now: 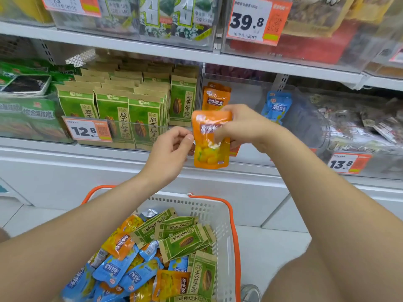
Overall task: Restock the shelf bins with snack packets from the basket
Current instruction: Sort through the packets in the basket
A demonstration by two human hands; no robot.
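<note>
While the right hand grips an orange packet, left hand pinches its edge.

At 6 o'clock the bottom edge cuts off the basket's near end. At 11 o'clock the top edge crops a price tag. Part of the right hand's fingers lies behind the orange packet. At 3 o'clock the bin is blurred, its labels unreadable.
</note>
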